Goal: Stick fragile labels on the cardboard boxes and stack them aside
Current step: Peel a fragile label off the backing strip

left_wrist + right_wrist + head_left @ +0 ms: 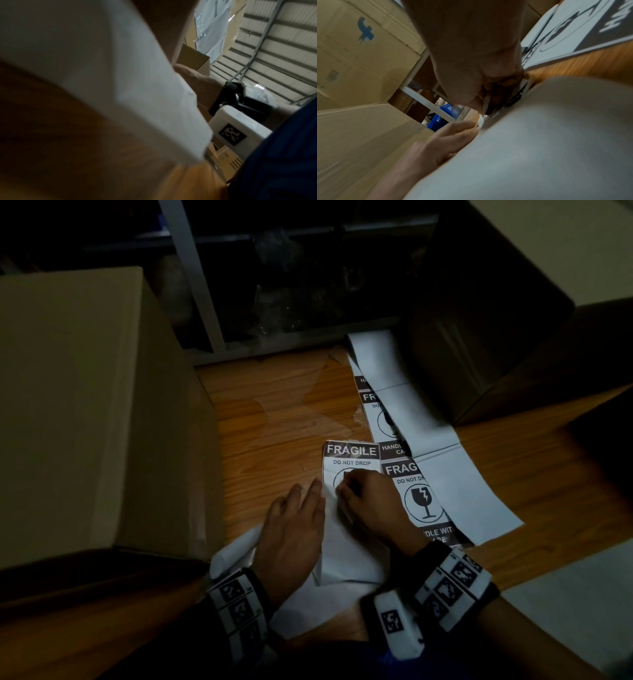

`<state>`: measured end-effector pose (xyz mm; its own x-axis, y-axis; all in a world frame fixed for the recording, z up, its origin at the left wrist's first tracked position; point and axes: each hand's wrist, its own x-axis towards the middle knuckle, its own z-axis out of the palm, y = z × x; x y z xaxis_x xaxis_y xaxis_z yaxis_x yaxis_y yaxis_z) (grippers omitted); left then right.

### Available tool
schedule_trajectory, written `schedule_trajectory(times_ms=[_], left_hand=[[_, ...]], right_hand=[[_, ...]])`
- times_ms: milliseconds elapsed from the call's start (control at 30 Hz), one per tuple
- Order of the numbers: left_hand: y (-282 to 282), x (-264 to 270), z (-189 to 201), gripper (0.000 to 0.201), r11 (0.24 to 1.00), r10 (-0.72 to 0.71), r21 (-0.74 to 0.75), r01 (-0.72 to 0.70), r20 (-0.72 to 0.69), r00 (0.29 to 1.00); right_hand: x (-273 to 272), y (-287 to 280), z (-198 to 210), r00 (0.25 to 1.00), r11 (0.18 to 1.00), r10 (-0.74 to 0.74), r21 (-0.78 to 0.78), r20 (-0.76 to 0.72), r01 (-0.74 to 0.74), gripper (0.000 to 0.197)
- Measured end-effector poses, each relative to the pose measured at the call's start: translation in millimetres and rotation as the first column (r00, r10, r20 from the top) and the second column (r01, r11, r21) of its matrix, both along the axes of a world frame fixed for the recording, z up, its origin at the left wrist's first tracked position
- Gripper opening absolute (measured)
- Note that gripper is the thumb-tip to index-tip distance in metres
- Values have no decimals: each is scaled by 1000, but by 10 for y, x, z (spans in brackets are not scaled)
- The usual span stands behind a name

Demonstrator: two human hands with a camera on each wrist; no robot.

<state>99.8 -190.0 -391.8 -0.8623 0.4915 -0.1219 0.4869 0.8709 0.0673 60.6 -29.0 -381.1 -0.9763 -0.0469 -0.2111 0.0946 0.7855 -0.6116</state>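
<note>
A FRAGILE label lies on the wooden table, part peeled from its white backing sheet. My right hand pinches the label's lower part; in the right wrist view its fingertips curl onto the label edge. Beside it, my left hand presses flat on the backing with straight fingers. A large cardboard box stands just left of both hands. The left wrist view shows mostly blurred white backing paper and the back of my right hand.
A strip of more fragile labels and blank white backing runs diagonally to the right of my hands. Another cardboard box stands at the back right. Dark metal shelving rises behind the table.
</note>
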Motion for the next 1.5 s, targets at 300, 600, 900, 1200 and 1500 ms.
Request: schedule_trajectory(times_ms=[300,600,900,1200,1500], left_hand=[[-6,16,8,55,999,-42,-16,42,-36,998],[-50,-31,103,74,991,1,135,-5,30,1000],[-5,-419,329,25,134,97,514,-847,844,527],[94,-432,317,15,36,14,456,-889,889,457],[92,-425,210,20,25,139,539,-842,832,537]], right_hand=[[-11,44,-10,997,993,-64,-101,31,67,23],[-104,97,131,996,975,-92,-205,-20,86,27],[6,-10,62,943,989,127,-31,-308,-143,17],[68,-11,126,929,984,14,-162,-369,-79,20],[127,14,169,956,787,-285,-587,-74,189,47]])
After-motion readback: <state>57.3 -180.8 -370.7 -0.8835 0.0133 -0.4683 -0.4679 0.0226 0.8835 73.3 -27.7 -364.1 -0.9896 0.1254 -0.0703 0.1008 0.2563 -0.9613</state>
